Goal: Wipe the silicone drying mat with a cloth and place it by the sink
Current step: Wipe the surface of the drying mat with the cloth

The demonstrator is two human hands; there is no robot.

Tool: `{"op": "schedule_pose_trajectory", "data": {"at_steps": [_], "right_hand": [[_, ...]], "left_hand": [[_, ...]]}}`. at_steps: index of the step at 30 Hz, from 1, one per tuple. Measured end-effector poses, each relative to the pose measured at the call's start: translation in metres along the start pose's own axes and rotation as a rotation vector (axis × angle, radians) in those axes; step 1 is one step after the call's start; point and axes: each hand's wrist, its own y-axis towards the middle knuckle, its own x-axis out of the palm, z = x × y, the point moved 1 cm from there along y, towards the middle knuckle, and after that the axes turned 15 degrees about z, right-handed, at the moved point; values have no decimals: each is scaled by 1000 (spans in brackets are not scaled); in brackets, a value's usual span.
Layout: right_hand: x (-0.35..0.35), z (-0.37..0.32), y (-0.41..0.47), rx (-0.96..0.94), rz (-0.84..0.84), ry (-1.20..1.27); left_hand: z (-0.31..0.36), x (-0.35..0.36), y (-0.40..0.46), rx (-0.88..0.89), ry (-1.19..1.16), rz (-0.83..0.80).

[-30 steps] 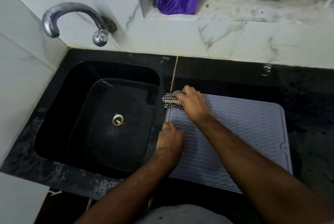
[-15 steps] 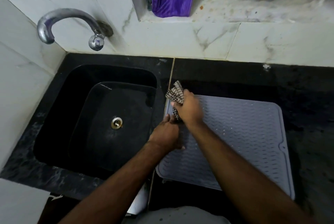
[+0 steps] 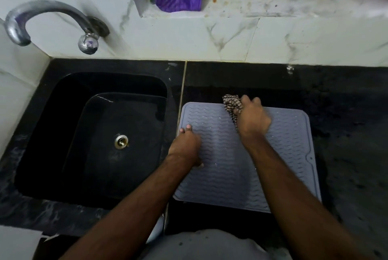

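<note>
The mat (image 3: pixel 241 159) is a grey-lilac silicone sheet with rounded corners, a raised rim and rows of wavy ridges; tiny glints speckle its surface. It lies flat on the dark counter (image 3: pixel 346 144), its left edge just beside the sink (image 3: pixel 94 133). The right hand (image 3: pixel 253 120) is curled tight around a bunched checked cloth (image 3: pixel 232 105), fist down on the mat near its far edge; the cloth sticks out to the left of and beyond the knuckles, part of it over the mat's rim and the counter behind. Nearer the body and to the left of that grip, the left hand (image 3: pixel 185 146) rests on the mat's left edge, fingers bent, one fingertip showing at the rim and the thumb on the ridges; whether it pinches the edge or only presses on it I cannot tell. A tap (image 3: pixel 48 18) curves over the sink, well left of both hands.
</note>
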Motion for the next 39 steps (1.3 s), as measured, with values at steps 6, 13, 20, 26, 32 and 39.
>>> {"op": "schedule_pose_trajectory", "data": {"at_steps": [6, 13, 20, 26, 32, 39], "right_hand": [[-22, -2, -5, -152, 110, 125], [15, -90, -36, -760, -151, 262], [34, -41, -31, -716, -195, 219], [14, 21, -26, -529, -99, 78], [-17, 6, -28, -193, 28, 188], [17, -80, -62, -609, -216, 354]], "left_hand": [[1, 7, -7, -39, -121, 70], [2, 8, -12, -42, -37, 117], [6, -4, -5, -121, -73, 134], [6, -2, -6, -137, -90, 109], [7, 1, -16, -159, -146, 135], [4, 12, -24, -76, -55, 215]]}}
